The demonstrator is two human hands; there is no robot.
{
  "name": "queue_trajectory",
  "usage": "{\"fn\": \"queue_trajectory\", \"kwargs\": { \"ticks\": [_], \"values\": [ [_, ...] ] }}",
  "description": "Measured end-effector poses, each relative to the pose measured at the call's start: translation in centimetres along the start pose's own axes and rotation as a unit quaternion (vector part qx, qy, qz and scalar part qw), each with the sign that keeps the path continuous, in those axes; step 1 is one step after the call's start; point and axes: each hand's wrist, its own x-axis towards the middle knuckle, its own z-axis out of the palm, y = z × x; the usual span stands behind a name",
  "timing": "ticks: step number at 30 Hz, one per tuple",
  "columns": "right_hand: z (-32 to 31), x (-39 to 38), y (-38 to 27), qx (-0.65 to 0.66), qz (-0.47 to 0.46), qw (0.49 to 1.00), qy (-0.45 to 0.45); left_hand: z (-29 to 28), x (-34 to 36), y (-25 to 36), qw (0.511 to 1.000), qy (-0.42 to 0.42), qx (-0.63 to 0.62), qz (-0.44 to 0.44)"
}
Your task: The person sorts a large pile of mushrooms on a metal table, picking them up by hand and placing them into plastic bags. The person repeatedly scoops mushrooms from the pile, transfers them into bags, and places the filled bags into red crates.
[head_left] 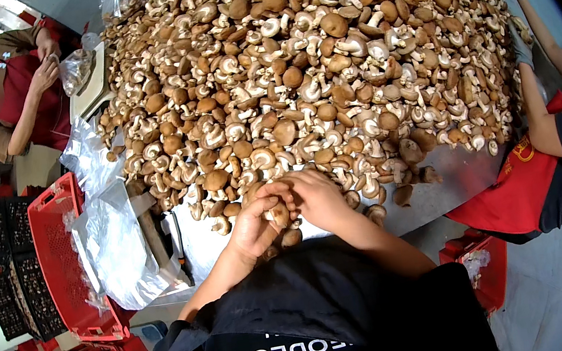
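A large heap of brown-capped shiitake mushrooms (291,77) covers most of the metal table (223,252). At its near edge, my left hand (253,228) is closed around a shiitake mushroom (279,214), the cap showing between thumb and fingers. My right hand (321,200) is right beside it, fingers bent together toward the left hand; what they hold, if anything, is hidden. Another mushroom (291,237) lies just below my hands, close to my dark clothing. A knife-like tool with a dark handle (179,248) lies to the left.
Clear plastic bags (118,247) hang over a red crate (65,263) on the left. A person in a red apron (33,90) handles a bag by a scale (90,88) at far left. A gloved person (540,124) reaches in from the right. A red bin (487,275) stands below.
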Motion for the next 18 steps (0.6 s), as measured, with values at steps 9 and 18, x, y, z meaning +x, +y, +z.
{"fn": "queue_trajectory", "kwargs": {
  "ticks": [9,18],
  "values": [
    [-7.5,1.0,6.4,-0.242,0.126,0.956,0.107,-0.9,-1.2,-3.4,0.995,0.033,0.072,-0.064],
    [-5.9,5.3,9.2,-0.479,0.137,0.846,-0.191,-0.4,-1.8,-4.2,0.987,0.015,0.122,-0.102]
  ]
}}
